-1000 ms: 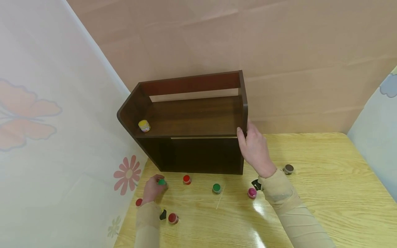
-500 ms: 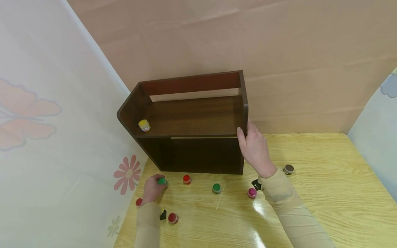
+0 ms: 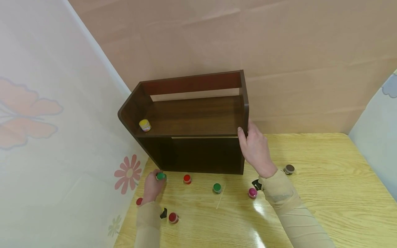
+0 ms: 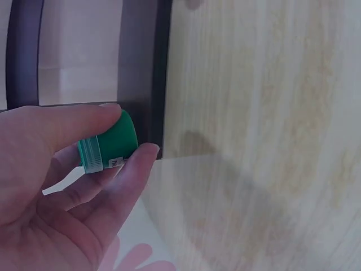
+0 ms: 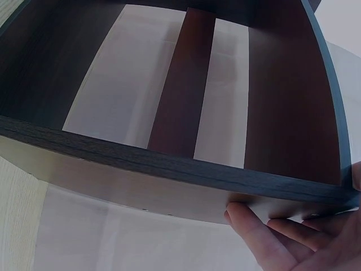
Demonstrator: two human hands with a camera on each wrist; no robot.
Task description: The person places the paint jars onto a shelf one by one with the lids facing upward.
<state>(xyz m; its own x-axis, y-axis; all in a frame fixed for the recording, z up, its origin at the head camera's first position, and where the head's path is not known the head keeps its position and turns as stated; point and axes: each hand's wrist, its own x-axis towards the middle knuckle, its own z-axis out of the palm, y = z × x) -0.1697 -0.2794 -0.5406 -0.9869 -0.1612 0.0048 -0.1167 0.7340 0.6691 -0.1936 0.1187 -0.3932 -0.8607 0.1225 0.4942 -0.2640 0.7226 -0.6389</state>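
My left hand (image 3: 153, 186) pinches a small jar with a green lid (image 3: 161, 176) by the front left foot of a dark brown wooden shelf (image 3: 198, 119). In the left wrist view, thumb and fingers hold the jar (image 4: 118, 138) from both sides, tilted, just off the tabletop. My right hand (image 3: 256, 148) grips the shelf's right side panel, its thumb at the front edge. The right wrist view shows its fingers (image 5: 254, 231) lying along the panel's outer face. A yellow jar (image 3: 144, 125) stands at the left end of the upper board.
On the wooden table (image 3: 325, 179) stand a red jar (image 3: 187, 179), another green-lidded jar (image 3: 217, 188), a magenta jar (image 3: 252, 193), a dark brown jar (image 3: 289, 169) and a dark red jar (image 3: 173, 217). Another red jar (image 3: 139, 201) is partly behind the left wrist. A patterned curtain (image 3: 77, 155) borders the left.
My left hand has moved slightly forward toward the shelf with the green-lidded jar and lifted it a little. My right hand stays on the side panel.
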